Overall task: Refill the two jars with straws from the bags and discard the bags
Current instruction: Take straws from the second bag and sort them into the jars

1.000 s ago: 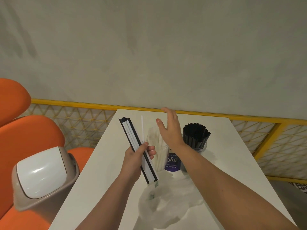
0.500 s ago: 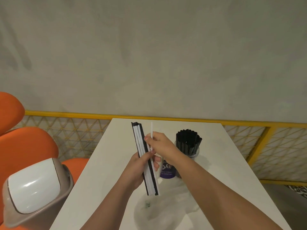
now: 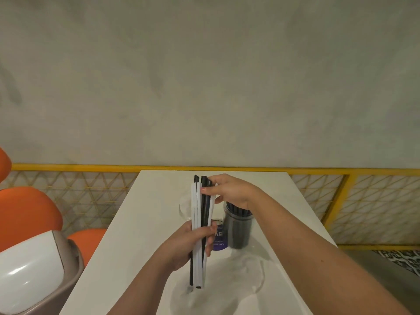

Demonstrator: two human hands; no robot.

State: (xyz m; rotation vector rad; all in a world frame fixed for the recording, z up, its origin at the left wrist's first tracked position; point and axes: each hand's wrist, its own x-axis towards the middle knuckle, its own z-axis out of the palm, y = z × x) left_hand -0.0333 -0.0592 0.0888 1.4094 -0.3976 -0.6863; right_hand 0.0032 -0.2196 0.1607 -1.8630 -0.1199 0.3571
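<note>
While the left hand point(image 3: 193, 243) wraps around the low part of a bunch of straws point(image 3: 201, 226), the right hand point(image 3: 229, 192) pinches the top of the same bunch. The straws are black and white, mixed together, and they stand almost straight up, with their long way running from the bag point(image 3: 227, 289) below up toward the far end of the table point(image 3: 145, 205). Their bottom tips sit just above the clear bag, which lies flat and crumpled on the table close to the person. Right behind the bunch stand two jars. One jar point(image 3: 238, 226) is already full of black straws and sits just under the right wrist. The other one point(image 3: 218, 241) has a purple label and is mostly hidden behind the bunch and the left fingers point(image 3: 208, 231), so how full it is cannot be told. Both jars are on the right side of the bunch and a little farther away, so the right hand is the nearer one to them. It looks like the person is sorting the straws by color, and the next move likely needs a straw pulled up along its long way and then dropped down into a jar. A bin point(image 3: 34, 276) waits beside the table on the left for the bag.
</note>
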